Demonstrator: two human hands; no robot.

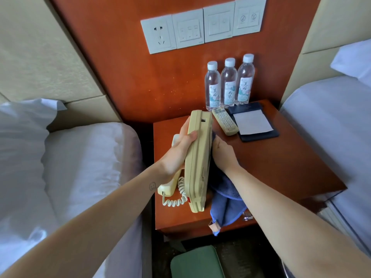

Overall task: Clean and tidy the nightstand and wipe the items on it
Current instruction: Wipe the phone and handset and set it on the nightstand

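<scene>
Below the front edge, on the floor: green padded thing (197,261), stool or bin, can't tell which.

Blue cloth (226,209) hangs over the front lip of the nightstand (281,157); its upper part runs up under my right wrist.

Phone base (197,157) stands on edge, near corner resting on the wood, long axis running away from me toward the wall. Left hand (180,149) grips it from the left, thumb hooked over the upper edge. Handset (170,185) lies along that left face under my palm; coiled cord (178,195) loops below.

Right hand (223,153) sits against the opposite face, cloth between it and the plastic. Fingers hidden behind the base, so spread or bunched, can't tell.

Judgement: the face to wipe lies just left of the right hand, which is the nearer one to it. Strokes should follow the long axis while the left hand braces.

Farther back: remote (224,121), touching or just beside a dark notepad folder (253,123). Three water bottles (228,83) against the panel. Switch plates (202,27) above.
</scene>
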